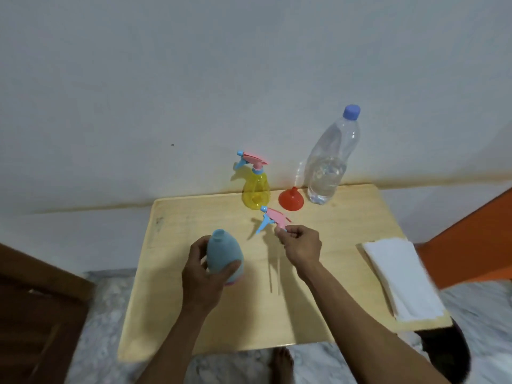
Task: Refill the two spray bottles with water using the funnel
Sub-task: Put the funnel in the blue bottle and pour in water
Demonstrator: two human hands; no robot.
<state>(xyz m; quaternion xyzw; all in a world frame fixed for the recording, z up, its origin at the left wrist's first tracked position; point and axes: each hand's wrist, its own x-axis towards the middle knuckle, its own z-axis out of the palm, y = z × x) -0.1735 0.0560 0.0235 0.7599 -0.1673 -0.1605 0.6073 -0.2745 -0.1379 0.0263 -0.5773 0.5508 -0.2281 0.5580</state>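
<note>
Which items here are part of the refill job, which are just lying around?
Job:
- blue spray bottle, held by left hand
- its spray head, off, pinched by right hand
- yellow spray bottle, head on
- red funnel, mouth down
- water bottle, capped

Lying about:
- white folded cloth
- wooden table

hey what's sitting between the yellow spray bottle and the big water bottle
The orange funnel, standing mouth-down on the table, sits between the yellow spray bottle and the water bottle, as the head view shows.
</note>
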